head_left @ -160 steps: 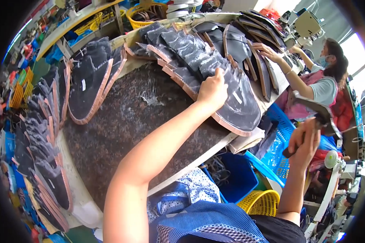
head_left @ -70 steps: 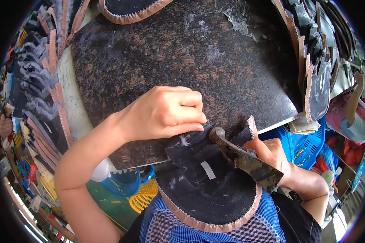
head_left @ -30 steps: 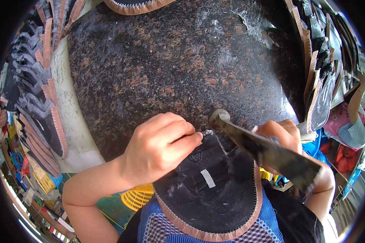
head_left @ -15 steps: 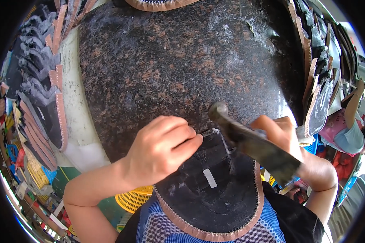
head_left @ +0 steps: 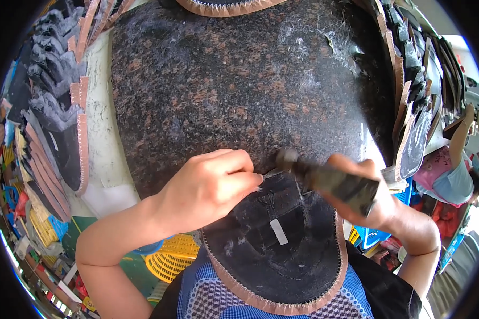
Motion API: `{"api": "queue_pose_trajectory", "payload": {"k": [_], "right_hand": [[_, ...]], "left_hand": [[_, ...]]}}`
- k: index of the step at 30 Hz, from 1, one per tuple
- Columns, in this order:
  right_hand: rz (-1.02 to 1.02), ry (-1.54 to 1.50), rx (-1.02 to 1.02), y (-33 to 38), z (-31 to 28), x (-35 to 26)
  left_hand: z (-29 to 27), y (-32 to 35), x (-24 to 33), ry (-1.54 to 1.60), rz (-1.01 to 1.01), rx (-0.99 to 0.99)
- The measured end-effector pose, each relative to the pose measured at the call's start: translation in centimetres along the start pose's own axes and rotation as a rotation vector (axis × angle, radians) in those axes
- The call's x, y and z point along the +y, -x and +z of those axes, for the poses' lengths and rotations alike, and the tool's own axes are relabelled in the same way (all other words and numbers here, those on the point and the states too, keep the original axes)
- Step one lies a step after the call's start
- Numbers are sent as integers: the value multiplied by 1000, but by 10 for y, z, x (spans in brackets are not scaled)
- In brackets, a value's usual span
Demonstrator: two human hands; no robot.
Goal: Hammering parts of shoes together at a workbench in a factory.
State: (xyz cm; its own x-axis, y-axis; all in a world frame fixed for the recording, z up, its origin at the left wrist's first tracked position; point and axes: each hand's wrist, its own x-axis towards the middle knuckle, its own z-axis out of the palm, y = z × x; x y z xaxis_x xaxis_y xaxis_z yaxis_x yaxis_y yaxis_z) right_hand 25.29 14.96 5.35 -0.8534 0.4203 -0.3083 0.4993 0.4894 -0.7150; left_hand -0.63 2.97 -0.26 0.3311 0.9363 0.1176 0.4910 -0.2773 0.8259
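A black shoe upper with a tan stitched rim and a small white label lies at the near edge of the table, hanging over my lap. My left hand is closed in a pinch on its far left edge. My right hand grips a hammer, whose handle is hidden by the hammer's head and my fingers. The rounded end of the hammer points left, over the far edge of the upper, close to my left fingertips. Whether it touches the upper I cannot tell.
Below my hands spreads a dark speckled stone slab. Similar tan-edged pieces are stacked at left and right, and another lies at the far edge. A yellow basket stands below left. Another person is at far right.
My right hand and the hammer have shifted slightly left, and the hammer has turned to lie flatter. My left hand keeps its pinch on the upper's edge.
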Motion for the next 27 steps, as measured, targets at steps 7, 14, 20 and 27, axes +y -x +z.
{"api": "queue_pose_trajectory", "payload": {"k": [7, 14, 20, 27], "right_hand": [[-159, 154, -41, -13, -6, -21], [-137, 180, -124, -11, 6, -28], [-207, 129, -158, -22, 6, -32], [-182, 95, -127, -17, 20, -30]], "left_hand": [[-1, 0, -4, -290, 391, -17], [-17, 4, -16, -63, 163, -27], [-12, 20, -7, -303, 318, -13], [-3, 42, -4, -305, 128, 180]]}}
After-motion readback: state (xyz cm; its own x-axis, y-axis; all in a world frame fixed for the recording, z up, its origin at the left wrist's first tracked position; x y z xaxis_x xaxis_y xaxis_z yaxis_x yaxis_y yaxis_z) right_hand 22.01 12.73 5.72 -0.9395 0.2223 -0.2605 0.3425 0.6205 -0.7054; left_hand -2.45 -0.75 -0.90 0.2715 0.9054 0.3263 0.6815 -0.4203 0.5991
